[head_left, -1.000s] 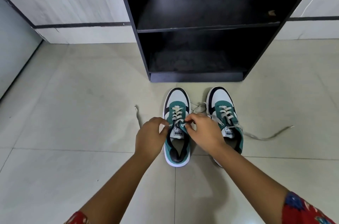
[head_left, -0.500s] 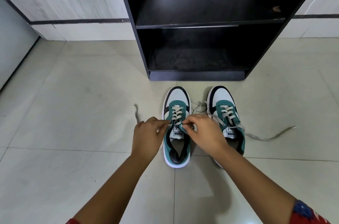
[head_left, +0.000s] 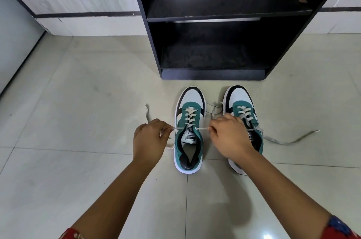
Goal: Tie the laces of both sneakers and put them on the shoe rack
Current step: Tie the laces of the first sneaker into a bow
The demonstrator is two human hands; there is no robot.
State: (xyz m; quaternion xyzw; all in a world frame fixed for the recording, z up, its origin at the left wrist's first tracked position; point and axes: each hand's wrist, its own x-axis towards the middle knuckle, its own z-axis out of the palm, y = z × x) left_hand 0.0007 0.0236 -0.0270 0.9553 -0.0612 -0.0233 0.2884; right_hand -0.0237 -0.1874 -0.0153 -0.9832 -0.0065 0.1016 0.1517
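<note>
Two teal, white and black sneakers stand side by side on the tiled floor, toes toward a black shoe rack (head_left: 228, 16). The left sneaker (head_left: 189, 131) has its grey lace (head_left: 178, 128) drawn out sideways from the top eyelets. My left hand (head_left: 150, 142) pinches the left end of that lace, and my right hand (head_left: 229, 137) pinches the right end. The right sneaker (head_left: 243, 110) is partly hidden behind my right hand. Its lace (head_left: 291, 142) lies loose and untied across the floor to the right.
The rack has two open dark shelves and stands against a pale wall with a dark stripe (head_left: 86, 13). A grey door or panel (head_left: 13, 43) runs along the left. Beige floor tiles (head_left: 78, 101) stretch around the shoes.
My hands were together over the left sneaker's tongue. They have moved apart to either side, drawing the lace ends out taut.
</note>
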